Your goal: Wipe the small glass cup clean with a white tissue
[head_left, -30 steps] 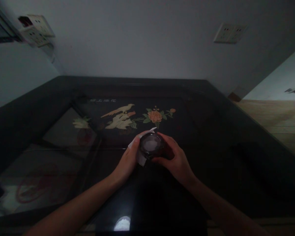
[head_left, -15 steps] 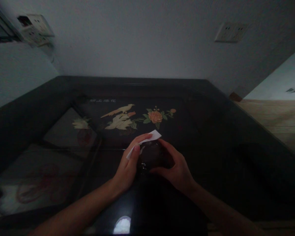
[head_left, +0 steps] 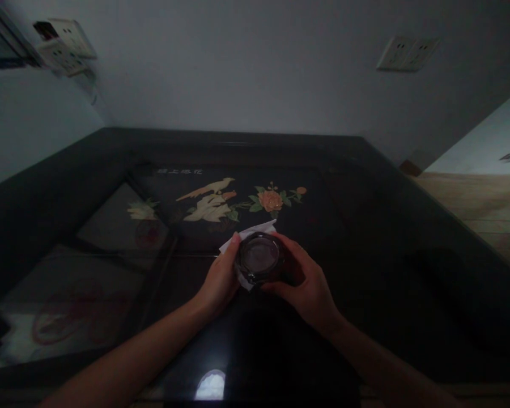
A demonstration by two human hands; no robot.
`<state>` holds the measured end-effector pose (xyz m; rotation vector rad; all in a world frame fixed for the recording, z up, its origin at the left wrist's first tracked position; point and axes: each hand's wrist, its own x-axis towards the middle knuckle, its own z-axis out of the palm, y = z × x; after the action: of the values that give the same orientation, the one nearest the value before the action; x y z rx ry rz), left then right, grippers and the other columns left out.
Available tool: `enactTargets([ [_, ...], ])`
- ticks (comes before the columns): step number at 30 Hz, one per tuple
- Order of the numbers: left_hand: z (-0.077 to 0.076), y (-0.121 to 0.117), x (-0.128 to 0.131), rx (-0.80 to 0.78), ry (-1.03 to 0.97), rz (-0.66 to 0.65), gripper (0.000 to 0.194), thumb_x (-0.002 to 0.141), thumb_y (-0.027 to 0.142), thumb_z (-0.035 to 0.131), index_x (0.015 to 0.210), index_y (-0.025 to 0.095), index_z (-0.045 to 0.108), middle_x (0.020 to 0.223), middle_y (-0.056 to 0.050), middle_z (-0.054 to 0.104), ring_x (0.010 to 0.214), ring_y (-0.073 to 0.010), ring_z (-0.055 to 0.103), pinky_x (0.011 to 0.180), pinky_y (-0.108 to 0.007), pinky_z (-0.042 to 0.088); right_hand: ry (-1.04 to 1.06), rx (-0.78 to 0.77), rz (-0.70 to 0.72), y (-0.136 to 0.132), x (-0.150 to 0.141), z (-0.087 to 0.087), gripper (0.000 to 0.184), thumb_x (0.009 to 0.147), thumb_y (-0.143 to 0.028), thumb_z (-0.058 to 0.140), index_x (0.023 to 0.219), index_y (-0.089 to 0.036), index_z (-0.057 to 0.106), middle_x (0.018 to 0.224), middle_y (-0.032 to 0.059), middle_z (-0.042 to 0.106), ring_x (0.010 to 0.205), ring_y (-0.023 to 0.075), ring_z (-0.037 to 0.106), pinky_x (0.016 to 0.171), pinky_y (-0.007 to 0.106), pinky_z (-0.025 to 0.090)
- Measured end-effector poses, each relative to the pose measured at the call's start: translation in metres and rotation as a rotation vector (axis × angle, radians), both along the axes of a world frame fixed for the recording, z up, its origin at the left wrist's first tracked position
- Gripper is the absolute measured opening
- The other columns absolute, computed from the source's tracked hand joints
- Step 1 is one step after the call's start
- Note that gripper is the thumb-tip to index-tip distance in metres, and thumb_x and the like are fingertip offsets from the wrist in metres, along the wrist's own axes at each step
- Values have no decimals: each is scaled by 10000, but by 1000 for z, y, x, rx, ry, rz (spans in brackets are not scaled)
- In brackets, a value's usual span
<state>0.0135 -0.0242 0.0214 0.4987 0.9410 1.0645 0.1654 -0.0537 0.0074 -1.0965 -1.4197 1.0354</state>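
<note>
A small dark glass jar is held above the dark glossy table with its round end turned up toward me. My right hand wraps around the jar's right side. My left hand presses a white tissue against the jar's left side, fingers closed on it. The tissue sticks out above and below the jar. Whether the jar touches the table is hidden by my hands.
The table top has an inlaid picture of a bird and an orange flower just beyond my hands. Wall sockets sit at the upper left and upper right. Wooden floor shows on the right.
The jar has been turned: half a second ago its dark side faced me, now its round end faces up again. The tissue has shifted around it with my left hand.
</note>
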Motion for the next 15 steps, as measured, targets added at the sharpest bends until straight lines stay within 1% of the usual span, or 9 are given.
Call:
enactTargets([
  [4, 4, -4, 4, -26, -27, 20, 389, 930, 407, 455, 1101, 117, 648, 1064, -111, 709, 1092, -241, 623, 1008, -385, 463, 24, -34, -68, 2, 0, -6, 736, 626, -284, 834, 1290, -266, 518, 1315, 86, 569, 1208, 275, 550, 1027, 432, 466],
  [6, 2, -8, 6, -23, -6, 17, 403, 931, 419, 447, 1140, 126, 629, 1109, -113, 694, 1119, -240, 608, 1021, -380, 453, 32, -54, -96, 3, -1, -7, 733, 616, -278, 836, 1277, -259, 519, 1306, 90, 571, 1200, 275, 556, 1016, 425, 477],
  [7, -1, -11, 6, 6, 13, 13, 420, 929, 437, 445, 1174, 141, 615, 1148, -109, 679, 1149, -241, 590, 1037, -378, 437, 38, -59, -104, 4, -1, -7, 729, 612, -276, 837, 1269, -257, 521, 1302, 90, 573, 1197, 273, 559, 1010, 419, 482],
  [9, -8, -17, 6, 138, 70, 7, 466, 920, 483, 445, 1274, 201, 557, 1279, -82, 613, 1241, -235, 520, 1089, -370, 378, 49, -69, -105, 4, -2, -5, 724, 606, -273, 840, 1256, -255, 522, 1294, 87, 579, 1189, 269, 566, 1005, 411, 487],
  [11, -15, -23, 5, 325, 176, -10, 516, 915, 503, 446, 1372, 264, 458, 1423, -46, 488, 1337, -225, 411, 1143, -369, 290, 52, -85, -91, 3, -3, -3, 720, 604, -264, 840, 1250, -252, 522, 1283, 85, 590, 1176, 264, 577, 1003, 405, 490],
  [13, -17, -27, 2, 469, 316, -39, 542, 917, 500, 441, 1408, 272, 409, 1497, -37, 382, 1386, -223, 329, 1173, -373, 211, 43, -105, -77, 2, -3, -1, 715, 610, -252, 835, 1252, -249, 522, 1274, 84, 601, 1161, 260, 590, 996, 402, 497],
  [15, -16, -27, -1, 567, 433, -66, 535, 920, 492, 437, 1398, 253, 426, 1503, -50, 365, 1394, -227, 306, 1180, -380, 175, 18, -107, -65, 0, -2, -1, 720, 607, -248, 834, 1258, -250, 526, 1267, 80, 609, 1146, 260, 601, 990, 405, 501],
])
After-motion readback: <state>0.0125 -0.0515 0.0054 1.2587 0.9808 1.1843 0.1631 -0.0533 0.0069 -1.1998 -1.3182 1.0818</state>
